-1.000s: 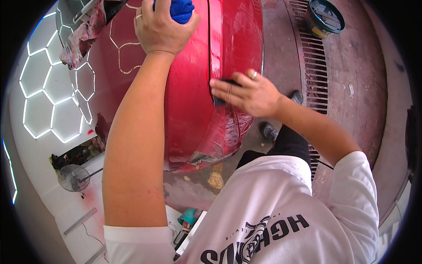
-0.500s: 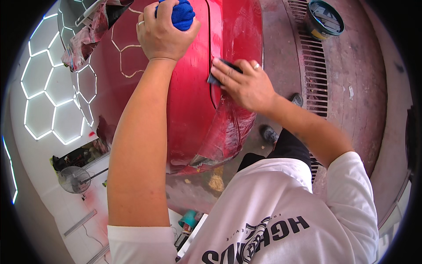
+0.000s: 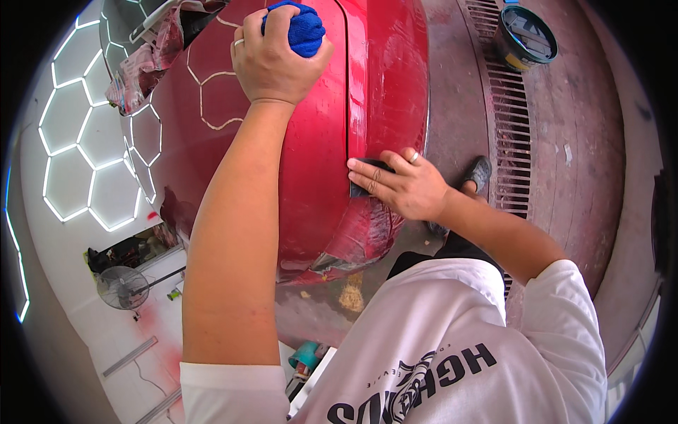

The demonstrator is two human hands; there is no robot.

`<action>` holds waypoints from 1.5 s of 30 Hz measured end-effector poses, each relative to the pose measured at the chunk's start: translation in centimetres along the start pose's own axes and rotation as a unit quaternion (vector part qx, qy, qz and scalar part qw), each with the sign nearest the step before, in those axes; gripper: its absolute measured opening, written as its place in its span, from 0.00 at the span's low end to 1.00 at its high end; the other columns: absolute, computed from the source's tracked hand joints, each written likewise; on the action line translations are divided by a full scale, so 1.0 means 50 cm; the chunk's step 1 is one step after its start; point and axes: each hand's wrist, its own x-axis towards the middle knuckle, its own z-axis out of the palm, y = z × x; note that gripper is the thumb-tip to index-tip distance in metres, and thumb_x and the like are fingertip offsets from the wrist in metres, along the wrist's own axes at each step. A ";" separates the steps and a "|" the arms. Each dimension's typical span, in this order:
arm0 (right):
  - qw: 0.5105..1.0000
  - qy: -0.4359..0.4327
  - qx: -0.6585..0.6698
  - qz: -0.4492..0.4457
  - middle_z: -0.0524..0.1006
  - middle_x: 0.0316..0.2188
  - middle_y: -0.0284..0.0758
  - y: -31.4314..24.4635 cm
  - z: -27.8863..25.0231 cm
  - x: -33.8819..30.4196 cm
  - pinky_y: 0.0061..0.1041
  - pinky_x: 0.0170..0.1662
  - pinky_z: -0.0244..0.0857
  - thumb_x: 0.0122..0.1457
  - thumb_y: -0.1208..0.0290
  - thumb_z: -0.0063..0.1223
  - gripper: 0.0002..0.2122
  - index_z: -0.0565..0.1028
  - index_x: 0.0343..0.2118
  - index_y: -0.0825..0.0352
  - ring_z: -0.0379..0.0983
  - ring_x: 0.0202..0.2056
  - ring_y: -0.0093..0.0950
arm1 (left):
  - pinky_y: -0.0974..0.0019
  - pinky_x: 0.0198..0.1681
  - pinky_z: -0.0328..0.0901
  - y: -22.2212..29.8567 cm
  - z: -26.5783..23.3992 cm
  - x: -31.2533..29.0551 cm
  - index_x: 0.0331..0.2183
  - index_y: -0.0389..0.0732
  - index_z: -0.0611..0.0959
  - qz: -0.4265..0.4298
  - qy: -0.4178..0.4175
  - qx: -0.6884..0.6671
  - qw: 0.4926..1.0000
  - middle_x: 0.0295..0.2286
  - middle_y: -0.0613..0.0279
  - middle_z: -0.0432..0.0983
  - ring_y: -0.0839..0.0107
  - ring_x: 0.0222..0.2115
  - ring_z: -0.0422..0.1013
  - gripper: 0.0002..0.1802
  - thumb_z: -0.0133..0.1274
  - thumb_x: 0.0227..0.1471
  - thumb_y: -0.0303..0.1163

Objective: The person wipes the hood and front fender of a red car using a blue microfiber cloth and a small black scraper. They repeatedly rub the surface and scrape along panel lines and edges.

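My left hand (image 3: 279, 63) is closed around a crumpled blue cloth (image 3: 305, 32) at the upper part of a red car body panel (image 3: 311, 191). Lower down and to the right, my right hand (image 3: 409, 185) presses a folded piece of black sandpaper (image 3: 361, 185) against the panel. Its fingers lie stretched over the paper, near the bottom end of a dark seam. The paper is partly hidden under the fingers. Just below it, clear plastic film (image 3: 360, 237) covers the car's lower corner.
A dark bucket (image 3: 526, 39) with liquid and sheets in it stands at the far right beside a floor drain grate (image 3: 510, 127). Crumpled masking paper (image 3: 152, 67) clings to the car at upper left. A fan (image 3: 121, 287) and glowing hexagon lights (image 3: 67, 116) are at left.
My right hand has slid down the panel with the sandpaper, toward me. My left hand keeps its hold on the blue cloth, and the whole view has shifted slightly.
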 end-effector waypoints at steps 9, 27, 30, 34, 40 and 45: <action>0.998 0.008 0.004 0.061 0.76 0.71 0.25 0.002 -0.003 0.003 0.31 0.49 0.66 0.63 0.62 0.60 0.27 0.80 0.66 0.58 0.74 0.49 0.32 | 0.48 0.47 0.74 -0.005 0.006 0.000 0.48 0.55 0.83 0.006 0.006 -0.001 1.000 0.43 0.61 0.78 0.54 0.42 0.79 0.31 0.75 0.42 0.48; 0.983 0.063 -0.009 0.171 0.78 0.69 0.27 0.015 0.028 0.038 0.36 0.51 0.67 0.62 0.59 0.67 0.27 0.80 0.66 0.56 0.74 0.50 0.35 | 0.46 0.48 0.74 0.007 -0.007 0.000 0.48 0.55 0.82 -0.001 0.004 -0.001 1.000 0.44 0.60 0.78 0.53 0.43 0.79 0.30 0.75 0.42 0.46; 0.990 0.054 -0.013 0.131 0.77 0.70 0.27 0.035 0.027 0.031 0.36 0.51 0.67 0.63 0.58 0.65 0.28 0.79 0.67 0.55 0.74 0.49 0.35 | 0.45 0.48 0.74 0.005 -0.005 -0.002 0.49 0.55 0.82 -0.003 0.007 -0.004 1.000 0.45 0.59 0.78 0.52 0.44 0.79 0.31 0.75 0.42 0.46; 0.964 0.132 -0.070 0.219 0.79 0.68 0.29 0.215 0.013 0.163 0.40 0.51 0.69 0.70 0.57 0.59 0.23 0.80 0.65 0.57 0.76 0.49 0.37 | 0.46 0.49 0.73 0.013 -0.007 0.011 0.49 0.54 0.82 -0.002 0.006 -0.010 1.000 0.46 0.59 0.78 0.52 0.45 0.78 0.31 0.75 0.42 0.45; 0.975 0.097 -0.008 0.199 0.79 0.68 0.28 0.090 0.026 0.118 0.38 0.50 0.68 0.67 0.59 0.64 0.23 0.82 0.63 0.56 0.74 0.47 0.36 | 0.46 0.50 0.73 0.014 -0.017 0.000 0.49 0.53 0.82 -0.027 -0.019 -0.013 0.999 0.47 0.58 0.79 0.51 0.46 0.78 0.31 0.75 0.42 0.43; 0.980 0.095 -0.041 0.168 0.78 0.69 0.27 0.115 0.021 0.102 0.37 0.48 0.68 0.64 0.59 0.63 0.26 0.79 0.66 0.56 0.75 0.45 0.35 | 0.46 0.49 0.74 0.018 -0.016 0.003 0.50 0.53 0.82 -0.023 -0.016 -0.010 1.000 0.47 0.58 0.79 0.52 0.47 0.78 0.32 0.75 0.42 0.43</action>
